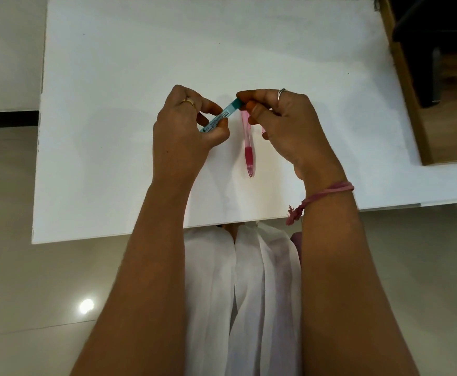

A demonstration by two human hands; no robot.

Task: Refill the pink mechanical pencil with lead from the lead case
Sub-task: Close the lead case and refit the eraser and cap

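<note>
Your left hand (186, 126) pinches teal lead case (220, 116), long axis tilted up-right toward right hand (284, 118). Right fingertips (245, 96) grip case cap end. Pink mechanical pencil (248, 143) hangs just right of case, tip toward you, apparently held by right hand.

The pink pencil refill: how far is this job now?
Early stage. The pink mechanical pencil lies on the white table, tip toward the person. The left hand holds the teal lead case; the right hand pinches its cap end. No lead is visible; loading the pencil remains.
</note>
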